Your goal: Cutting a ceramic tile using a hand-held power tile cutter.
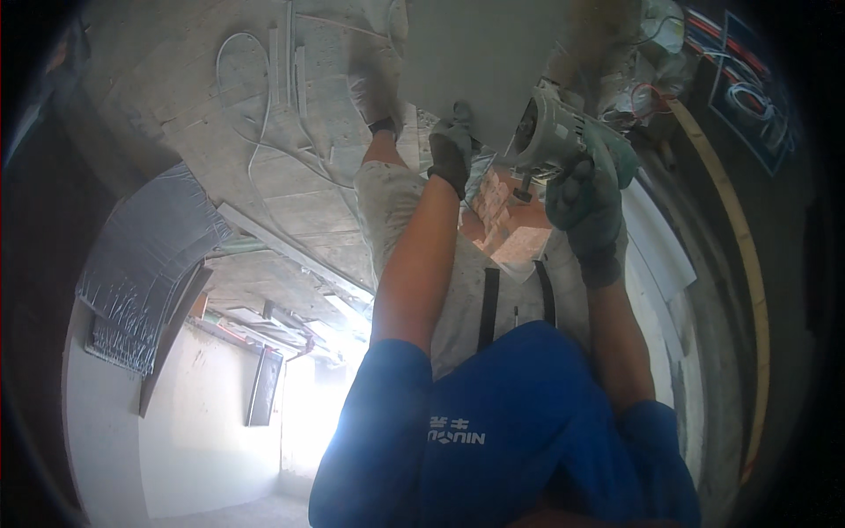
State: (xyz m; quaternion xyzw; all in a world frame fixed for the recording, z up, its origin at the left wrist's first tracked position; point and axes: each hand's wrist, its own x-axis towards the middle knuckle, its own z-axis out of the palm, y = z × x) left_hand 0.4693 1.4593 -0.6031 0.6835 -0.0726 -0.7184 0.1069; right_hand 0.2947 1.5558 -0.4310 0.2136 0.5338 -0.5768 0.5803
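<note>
My right hand (pixel 585 198), in a dark work glove, is wrapped round the body of a grey-green handheld power saw (pixel 556 132). The saw stands at the right part of a large flat grey slab (pixel 475 57); its blade cannot be made out. At the slab's near edge, my gloved left hand (pixel 451 145) is closed on the rim, with one finger or the thumb lying on top. Below the saw, between my legs, is an open cardboard box or reddish-brown piece of packing (pixel 515 220), partly hidden by my right hand.
A pale cable (pixel 264 132) loops over the dusty floor at left, beside thin strips (pixel 275 66). Grey wrapped sheets (pixel 154 251) lean at far left. Bundled wires (pixel 748 101) and plastic bags (pixel 647 84) lie at upper right, near a long curved-looking yellowish strip (pixel 731 202).
</note>
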